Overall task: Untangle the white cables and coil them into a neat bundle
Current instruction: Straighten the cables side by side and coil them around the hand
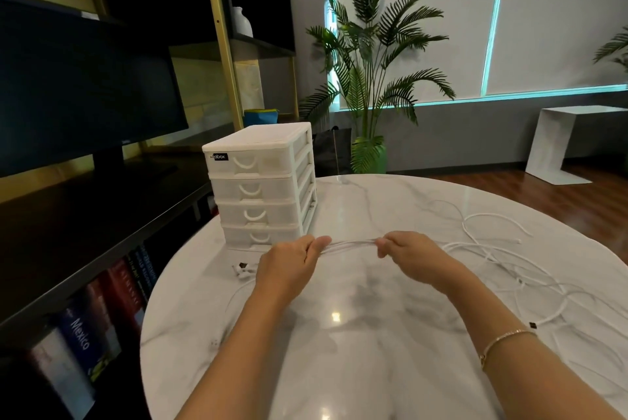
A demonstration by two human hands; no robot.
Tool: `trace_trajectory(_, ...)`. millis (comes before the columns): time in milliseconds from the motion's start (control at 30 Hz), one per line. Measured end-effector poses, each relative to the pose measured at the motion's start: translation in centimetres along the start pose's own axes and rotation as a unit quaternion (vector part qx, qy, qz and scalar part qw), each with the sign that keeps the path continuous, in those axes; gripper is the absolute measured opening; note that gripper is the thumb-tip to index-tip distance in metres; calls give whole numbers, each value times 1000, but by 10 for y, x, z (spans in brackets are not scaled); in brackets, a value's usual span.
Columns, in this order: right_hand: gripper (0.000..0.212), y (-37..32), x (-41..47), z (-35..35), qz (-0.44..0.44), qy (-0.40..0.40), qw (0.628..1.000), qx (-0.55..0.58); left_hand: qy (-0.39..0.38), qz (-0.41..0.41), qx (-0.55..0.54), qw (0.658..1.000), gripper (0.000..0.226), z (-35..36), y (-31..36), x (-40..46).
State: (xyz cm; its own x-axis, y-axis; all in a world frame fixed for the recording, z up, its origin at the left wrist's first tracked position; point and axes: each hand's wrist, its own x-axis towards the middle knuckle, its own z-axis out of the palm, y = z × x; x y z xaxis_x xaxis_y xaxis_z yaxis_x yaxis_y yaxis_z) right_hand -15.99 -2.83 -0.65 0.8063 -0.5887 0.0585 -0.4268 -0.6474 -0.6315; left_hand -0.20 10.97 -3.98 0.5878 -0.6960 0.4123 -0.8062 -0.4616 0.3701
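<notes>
1. Here we hold a short stretch of several white cables [350, 244] taut above the marble table [356, 334], in front of the white drawer unit [261, 188].
2. Our left hand [289, 266] pinches the strands between thumb and curled fingers; our right hand [413, 255] grips them the same way, just beside it.
3. The rest of the cables lie in loose, crossing loops on the table to the right, and one plug end [242, 268] rests by the left wrist.
4. We judge it best to keep the left pinch fixed and slide the right hand outward, feeling for crossings.
5. We should pull gently: a hard tug would likely tighten any knot in the loose loops.
</notes>
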Motion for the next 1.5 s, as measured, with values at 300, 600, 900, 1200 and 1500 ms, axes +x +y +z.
trace_trajectory(300,40,10,18,13,38,67,997,-15,-43,-11,46,998,47,-37,-49,-22)
trace_trajectory(600,34,5,30,42,65,153,982,-88,-223,-57,-183,956,26,-62,-35,-31)
trace_trajectory(900,35,6,36,47,78,64,990,-96,-215,-62,-17,974,27,-68,-60,-32)
trace_trajectory(1200,39,-1,40,56,26,-28,993,-109,-229,-140,148,952,29,-59,-91,-34)
trace_trajectory(1500,28,-17,28,52,-39,4,987,-156,-123,-18,-24,992,42,0,41,-6)
